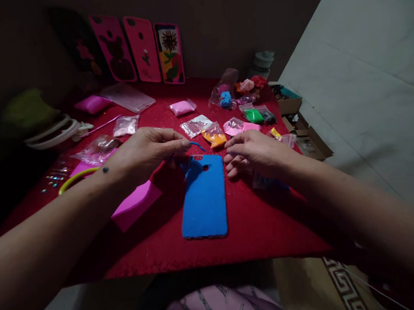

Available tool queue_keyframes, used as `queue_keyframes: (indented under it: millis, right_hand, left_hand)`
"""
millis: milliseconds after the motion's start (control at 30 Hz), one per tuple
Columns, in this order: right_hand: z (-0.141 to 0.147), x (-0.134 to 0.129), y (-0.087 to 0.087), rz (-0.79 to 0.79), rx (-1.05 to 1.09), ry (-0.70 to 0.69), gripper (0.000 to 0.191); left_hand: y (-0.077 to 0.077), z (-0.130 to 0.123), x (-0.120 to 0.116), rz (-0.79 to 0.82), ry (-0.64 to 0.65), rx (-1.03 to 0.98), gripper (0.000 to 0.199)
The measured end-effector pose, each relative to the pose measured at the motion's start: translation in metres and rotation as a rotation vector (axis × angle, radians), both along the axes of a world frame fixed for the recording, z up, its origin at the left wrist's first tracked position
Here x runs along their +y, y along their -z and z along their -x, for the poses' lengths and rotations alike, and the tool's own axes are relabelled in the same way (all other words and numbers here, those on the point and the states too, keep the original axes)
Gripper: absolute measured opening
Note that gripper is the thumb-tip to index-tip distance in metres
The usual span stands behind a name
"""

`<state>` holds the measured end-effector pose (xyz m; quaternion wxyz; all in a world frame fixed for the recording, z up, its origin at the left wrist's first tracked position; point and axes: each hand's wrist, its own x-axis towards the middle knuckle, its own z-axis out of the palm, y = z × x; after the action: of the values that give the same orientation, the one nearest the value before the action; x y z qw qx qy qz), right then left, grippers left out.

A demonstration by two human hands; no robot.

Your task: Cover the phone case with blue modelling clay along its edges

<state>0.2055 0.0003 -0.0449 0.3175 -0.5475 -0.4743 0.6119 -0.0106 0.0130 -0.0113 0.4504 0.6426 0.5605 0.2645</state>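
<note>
A phone case covered in blue [205, 201] lies flat on the red cloth, with a small hole near its top. Above its upper left corner, my left hand [159, 150] pinches a thin blue strand [197, 146], whose free end sticks out to the right over the top edge of the case. My right hand [246, 152] is beside the case's upper right corner, its fingers slightly curled and apart, with nothing visible in them. An orange clay packet [214, 135] lies between the two hands, just beyond the case.
Decorated cases [142, 50] lean against the back wall. A clear case [131, 98], a pink packet [182, 107] and a green packet [253, 116] lie behind my hands. Pink paper [137, 206] is under my left forearm. Cardboard boxes [312, 139] stand right of the table.
</note>
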Motion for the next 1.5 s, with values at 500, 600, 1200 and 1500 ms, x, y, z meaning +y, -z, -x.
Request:
queue_keyframes:
  millis: [500, 600, 1200, 1500]
  right_hand:
    - [0.011, 0.004, -0.018, 0.355, 0.201, 0.026, 0.016]
    - [0.011, 0.003, -0.013, 0.330, 0.183, 0.017, 0.012]
    - [0.032, -0.007, 0.003, 0.139, 0.451, 0.140, 0.013]
    - [0.038, -0.006, 0.010, 0.142, 0.539, 0.175, 0.013]
  left_hand:
    - [0.022, 0.020, 0.006, 0.219, -0.080, -0.337, 0.015]
    - [0.023, 0.021, 0.007, 0.205, -0.051, -0.350, 0.017]
    - [0.007, 0.014, 0.003, -0.055, 0.018, -0.118, 0.012]
    - [0.017, 0.013, 0.013, -0.011, 0.068, -0.276, 0.005]
